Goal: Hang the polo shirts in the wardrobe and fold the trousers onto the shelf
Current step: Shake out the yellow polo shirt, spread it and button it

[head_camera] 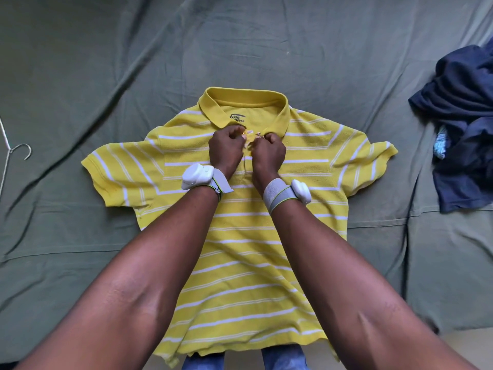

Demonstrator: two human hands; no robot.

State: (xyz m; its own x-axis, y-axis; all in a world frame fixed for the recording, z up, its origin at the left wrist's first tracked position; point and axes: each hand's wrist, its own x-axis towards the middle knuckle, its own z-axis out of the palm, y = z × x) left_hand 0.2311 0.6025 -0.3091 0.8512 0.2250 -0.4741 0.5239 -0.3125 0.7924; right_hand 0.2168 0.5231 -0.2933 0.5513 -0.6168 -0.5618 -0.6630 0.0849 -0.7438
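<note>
A yellow polo shirt [240, 236] with white stripes lies face up and spread flat on a green sheet, collar pointing away from me. My left hand [226, 150] and my right hand [268, 153] sit side by side just below the collar. Each pinches one edge of the button placket between curled fingers. The buttons themselves are hidden under my fingers. A white sensor band wraps each wrist.
The green bed sheet [80, 76] covers the whole surface in wrinkles. A wire hanger [16, 153] lies at the left edge. A heap of dark blue clothes [464, 124] sits at the right edge. Blue trouser legs [282, 357] show below the shirt's hem.
</note>
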